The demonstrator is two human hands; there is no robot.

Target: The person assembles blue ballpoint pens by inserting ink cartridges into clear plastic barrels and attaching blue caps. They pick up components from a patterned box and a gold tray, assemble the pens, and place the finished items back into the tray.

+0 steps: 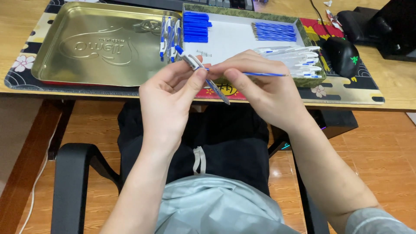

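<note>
A pen barrel, clear with a blue clip end, lay slanted between both hands just above the near edge of the worktop. The left hand pinched it between thumb and fingers. The right hand pinched a thin blue refill whose end met the barrel.

Just behind the hands sat a shallow rectangular box with a white floor and a green patterned rim. It held blue caps stacked at the back left, blue refills at the back right and clear barrels along the right side. A few assembled pens leaned at its left wall. Left of it lay a gold metal tray with an embossed emblem. A black mouse rested to the right on a patterned desk mat.
</note>
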